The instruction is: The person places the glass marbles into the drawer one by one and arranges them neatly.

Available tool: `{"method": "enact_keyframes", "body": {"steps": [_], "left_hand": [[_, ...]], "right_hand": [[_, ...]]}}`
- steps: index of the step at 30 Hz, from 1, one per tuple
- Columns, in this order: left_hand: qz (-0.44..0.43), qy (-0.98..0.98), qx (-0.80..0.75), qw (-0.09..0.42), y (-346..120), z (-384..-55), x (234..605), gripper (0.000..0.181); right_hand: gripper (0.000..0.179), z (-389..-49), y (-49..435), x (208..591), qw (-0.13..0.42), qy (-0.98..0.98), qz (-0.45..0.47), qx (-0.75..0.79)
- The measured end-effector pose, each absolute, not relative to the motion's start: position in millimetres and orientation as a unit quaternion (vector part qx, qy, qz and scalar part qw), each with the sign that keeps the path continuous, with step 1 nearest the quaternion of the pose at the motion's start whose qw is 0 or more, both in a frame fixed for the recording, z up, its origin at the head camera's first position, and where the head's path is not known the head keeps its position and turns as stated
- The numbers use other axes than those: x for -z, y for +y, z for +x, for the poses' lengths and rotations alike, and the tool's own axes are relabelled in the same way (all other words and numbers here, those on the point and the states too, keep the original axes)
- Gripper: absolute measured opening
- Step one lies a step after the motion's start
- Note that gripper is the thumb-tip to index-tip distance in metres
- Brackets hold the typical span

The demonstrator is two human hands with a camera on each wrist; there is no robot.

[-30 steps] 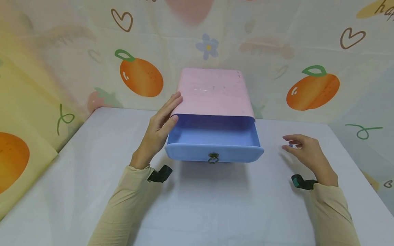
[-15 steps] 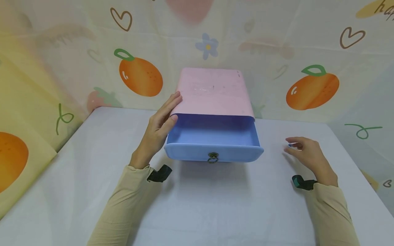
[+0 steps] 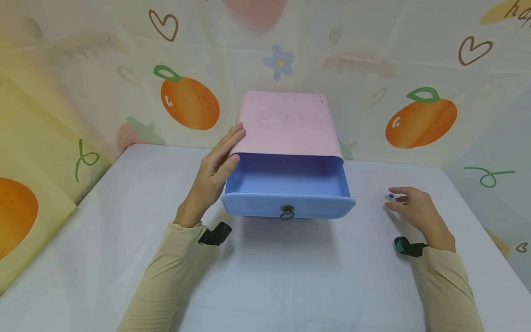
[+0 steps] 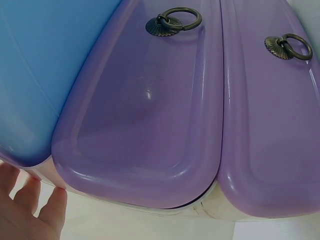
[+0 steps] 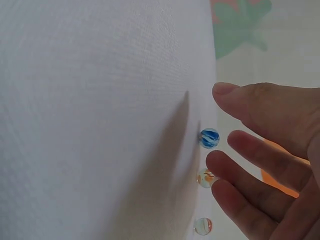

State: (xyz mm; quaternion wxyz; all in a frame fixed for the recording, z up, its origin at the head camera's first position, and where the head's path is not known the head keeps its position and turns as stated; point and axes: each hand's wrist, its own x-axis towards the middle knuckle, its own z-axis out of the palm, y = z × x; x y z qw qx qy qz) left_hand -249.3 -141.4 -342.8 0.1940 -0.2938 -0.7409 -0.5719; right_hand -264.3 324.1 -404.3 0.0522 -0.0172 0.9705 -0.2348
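A pink drawer cabinet stands at the back of the table, its blue top drawer pulled out and bare inside. My left hand rests with extended fingers along the cabinet's left side, near its front edge. On the right, my right hand hovers low over the table, thumb and fingers apart with nothing between them. A blue swirled marble lies on the table just beyond its fingertips. Beside it are an orange-patterned marble, partly covered by a finger, and a clear marble with red.
Below the blue drawer, two purple drawers with brass ring pulls are closed. A white cloth covers the table. A printed curtain with fruit pictures hangs right behind the cabinet.
My right hand has drawn back slightly to the right and nearer to me, leaving the blue marble on the table in plainer sight. My left hand and the drawer stay as they were.
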Motion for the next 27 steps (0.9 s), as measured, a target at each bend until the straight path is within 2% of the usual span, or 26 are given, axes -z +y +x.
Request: {"method": "enact_keyframes", "body": {"steps": [12,27], "left_hand": [[-0.297,-0.739,0.573,0.195,-141.7,-250.0,342.4,0.049],[-0.295,-0.741,0.571,0.195,-142.0,-250.0,342.9,0.05]], "right_hand": [[0.061,-266.0,325.2,408.2,0.079,0.968,-0.01,0.237],[0.051,-265.7,323.1,408.2,0.075,0.971,-0.046,0.222]]}}
